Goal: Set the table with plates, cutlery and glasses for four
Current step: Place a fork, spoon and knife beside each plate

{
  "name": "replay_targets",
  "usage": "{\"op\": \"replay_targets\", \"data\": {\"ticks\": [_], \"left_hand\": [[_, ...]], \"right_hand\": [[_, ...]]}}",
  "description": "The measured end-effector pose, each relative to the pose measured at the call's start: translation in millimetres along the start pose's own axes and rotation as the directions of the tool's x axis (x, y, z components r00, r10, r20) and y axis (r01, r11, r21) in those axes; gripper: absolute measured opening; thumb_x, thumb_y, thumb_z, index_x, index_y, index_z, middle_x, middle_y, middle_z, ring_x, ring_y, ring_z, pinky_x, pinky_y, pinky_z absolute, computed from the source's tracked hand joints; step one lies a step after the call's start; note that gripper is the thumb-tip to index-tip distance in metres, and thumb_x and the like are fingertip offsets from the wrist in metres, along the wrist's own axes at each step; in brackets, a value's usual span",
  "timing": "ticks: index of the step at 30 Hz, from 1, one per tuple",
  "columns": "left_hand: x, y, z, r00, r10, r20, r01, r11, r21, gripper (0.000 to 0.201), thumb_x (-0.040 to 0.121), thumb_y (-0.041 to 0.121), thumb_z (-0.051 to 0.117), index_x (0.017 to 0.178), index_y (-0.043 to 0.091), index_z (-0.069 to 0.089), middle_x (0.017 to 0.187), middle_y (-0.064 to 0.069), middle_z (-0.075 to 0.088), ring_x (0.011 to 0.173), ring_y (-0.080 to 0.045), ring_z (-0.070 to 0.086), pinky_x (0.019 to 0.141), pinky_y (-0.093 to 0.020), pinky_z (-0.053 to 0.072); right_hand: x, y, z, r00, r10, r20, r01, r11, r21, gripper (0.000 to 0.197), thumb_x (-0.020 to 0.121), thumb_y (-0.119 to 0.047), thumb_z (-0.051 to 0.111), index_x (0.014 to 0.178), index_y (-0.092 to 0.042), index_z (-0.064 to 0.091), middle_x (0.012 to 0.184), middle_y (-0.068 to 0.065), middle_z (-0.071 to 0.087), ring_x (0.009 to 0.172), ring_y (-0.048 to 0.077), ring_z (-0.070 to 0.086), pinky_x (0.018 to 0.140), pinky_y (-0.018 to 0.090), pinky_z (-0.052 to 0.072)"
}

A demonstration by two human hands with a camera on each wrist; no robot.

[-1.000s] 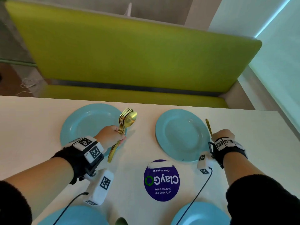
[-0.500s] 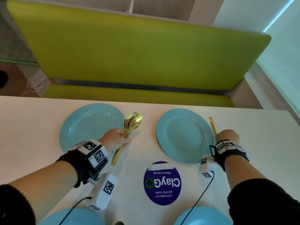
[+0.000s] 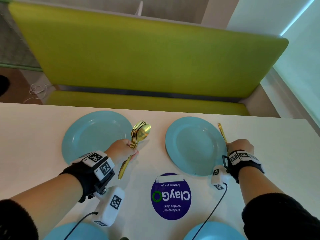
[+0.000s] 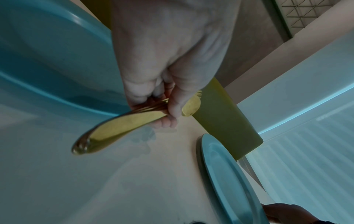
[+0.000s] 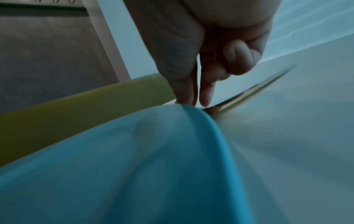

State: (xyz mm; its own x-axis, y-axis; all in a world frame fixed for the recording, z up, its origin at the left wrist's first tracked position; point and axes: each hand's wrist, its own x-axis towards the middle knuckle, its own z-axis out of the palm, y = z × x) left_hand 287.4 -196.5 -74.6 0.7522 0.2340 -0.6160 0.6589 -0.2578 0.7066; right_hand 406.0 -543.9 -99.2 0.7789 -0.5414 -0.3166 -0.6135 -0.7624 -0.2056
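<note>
My left hand [image 3: 121,149] grips a bundle of gold forks and spoons [image 3: 140,134] by the handles, between the two far blue plates. In the left wrist view the fingers [image 4: 168,109] curl round those handles [image 4: 118,128] just above the white table. The far left plate [image 3: 93,132] and far right plate [image 3: 194,146] are bare. My right hand [image 3: 239,147] sits at the right rim of the far right plate and pinches one gold piece of cutlery [image 3: 222,134] that lies on the table, pointing away from me. In the right wrist view my fingertips [image 5: 205,98] meet its blurred handle [image 5: 254,91].
Two more blue plates [image 3: 78,231] [image 3: 216,231] show at the near edge. A round purple sticker [image 3: 171,196] lies in the middle of the table [image 3: 31,135]. A green bench [image 3: 138,58] runs along the far side. A wall stands at the right.
Both hands keep their holds and have barely shifted. The head view has tilted slightly.
</note>
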Motion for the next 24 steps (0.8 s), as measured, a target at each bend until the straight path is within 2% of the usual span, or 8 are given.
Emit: {"op": "replay_targets", "data": {"ticks": [2,6,10,14,18,20,22,24], "left_hand": [[-2,1,0,1.000,0.003,0.002,-0.003,1.000,0.004,0.021,0.089,-0.001,0.054,0.070,0.007,0.052,0.065,-0.009,0.062,0.082,-0.022,0.063,0.081,-0.034,0.048],[-4,0,-1,1.000,-0.004,0.001,0.004,1.000,0.009,0.022,0.089,-0.001,0.054,0.070,0.008,0.053,0.064,-0.009,0.061,0.086,-0.024,0.064,0.085,-0.036,0.049],[-8,-1,-2,1.000,0.010,-0.002,-0.010,1.000,-0.004,0.022,0.089,-0.001,0.054,0.069,0.008,0.053,0.067,-0.010,0.062,0.081,-0.021,0.062,0.080,-0.032,0.048],[-14,-3,-4,1.000,0.026,-0.005,-0.026,1.000,-0.003,0.024,0.089,-0.001,0.054,0.067,0.008,0.053,0.068,-0.010,0.062,0.078,-0.018,0.062,0.073,-0.028,0.046],[-23,-3,-6,0.999,0.042,0.017,-0.042,0.999,-0.001,0.022,0.089,0.003,0.056,0.068,0.007,0.055,0.066,-0.006,0.064,0.070,-0.015,0.060,0.067,-0.026,0.045],[-29,-3,-8,0.997,0.053,0.050,-0.054,0.999,0.003,0.020,0.089,0.006,0.058,0.070,0.007,0.057,0.071,-0.008,0.067,0.066,-0.015,0.058,0.073,-0.030,0.046],[-37,-2,-11,0.994,0.049,0.096,-0.047,0.999,-0.019,0.015,0.090,0.008,0.059,0.075,0.007,0.060,0.082,-0.013,0.069,0.067,-0.018,0.057,0.080,-0.034,0.047],[-47,-2,-12,0.990,0.052,0.134,-0.047,0.998,-0.042,0.013,0.091,0.005,0.057,0.078,0.006,0.061,0.084,-0.013,0.068,0.066,-0.018,0.055,0.080,-0.034,0.048]], "right_hand": [[1,-1,0,1.000,-0.005,0.003,0.005,1.000,-0.009,0.040,0.083,-0.029,0.067,0.056,-0.003,0.054,0.054,0.009,0.049,0.061,0.027,0.053,0.042,0.021,0.030],[-2,1,-1,1.000,-0.005,0.007,0.005,1.000,0.003,0.042,0.080,-0.034,0.069,0.057,-0.003,0.055,0.056,0.010,0.051,0.058,0.026,0.051,0.042,0.021,0.029],[-3,5,-6,1.000,-0.020,-0.003,0.019,1.000,-0.021,0.043,0.083,-0.038,0.067,0.064,-0.001,0.057,0.075,0.016,0.061,0.068,0.028,0.054,0.044,0.023,0.029],[-9,6,-20,0.999,-0.042,-0.026,0.039,0.993,-0.115,0.032,0.090,-0.030,0.060,0.092,0.002,0.066,0.100,0.020,0.068,0.073,0.026,0.049,0.062,0.028,0.037],[-28,14,-39,0.998,-0.051,-0.028,0.046,0.985,-0.166,0.036,0.091,-0.033,0.057,0.101,0.000,0.067,0.107,0.017,0.068,0.089,0.030,0.061,0.067,0.027,0.039],[-44,18,-50,0.998,-0.057,-0.030,0.050,0.979,-0.197,0.038,0.091,-0.034,0.055,0.105,-0.001,0.066,0.110,0.015,0.067,0.102,0.030,0.062,0.072,0.028,0.043],[-65,20,-60,0.996,-0.084,-0.034,0.074,0.971,-0.227,0.038,0.093,-0.034,0.051,0.108,-0.003,0.066,0.114,0.013,0.066,0.107,0.027,0.061,0.079,0.029,0.046],[-93,19,-67,0.990,-0.138,-0.027,0.127,0.962,-0.243,0.036,0.095,-0.033,0.047,0.109,-0.005,0.066,0.116,0.011,0.066,0.109,0.025,0.061,0.087,0.028,0.047]]}}
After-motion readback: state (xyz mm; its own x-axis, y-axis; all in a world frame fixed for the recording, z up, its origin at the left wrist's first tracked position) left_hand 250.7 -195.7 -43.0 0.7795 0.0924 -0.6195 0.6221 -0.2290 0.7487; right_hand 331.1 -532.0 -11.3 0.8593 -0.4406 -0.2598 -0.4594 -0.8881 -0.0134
